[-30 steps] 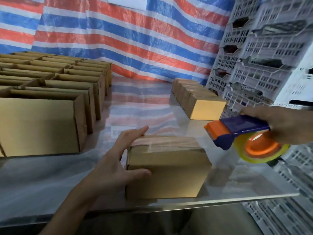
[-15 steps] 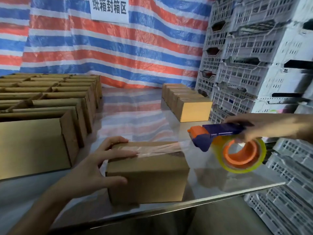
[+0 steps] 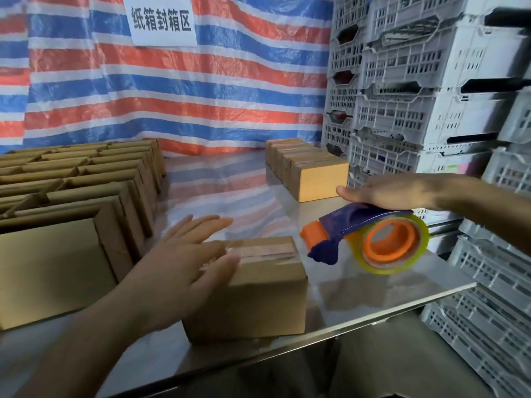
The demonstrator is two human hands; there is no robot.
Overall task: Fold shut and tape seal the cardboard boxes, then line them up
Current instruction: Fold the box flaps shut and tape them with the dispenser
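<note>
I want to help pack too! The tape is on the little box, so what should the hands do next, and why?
Probably the left hand should press down and smooth the clear tape strip along the small brown cardboard box. That hand is flat over the strip, and the right hand holds the blue and orange tape dispenser clear of the box.

- tarp (image 3: 201,90): red, blue and white stripes, hanging across the back from 9 to 1 o'clock.
- sign (image 3: 162,21): white with dark Chinese characters, on the tarp at 12 o'clock.
- crates (image 3: 431,67): grey, perforated, stacked high from 1 to 3 o'clock.
- lower crates (image 3: 488,326): same kind, at 4 o'clock, just beside the table's right corner.
- table (image 3: 218,191): shiny metal, mirroring the tarp's stripes at centre.
</note>
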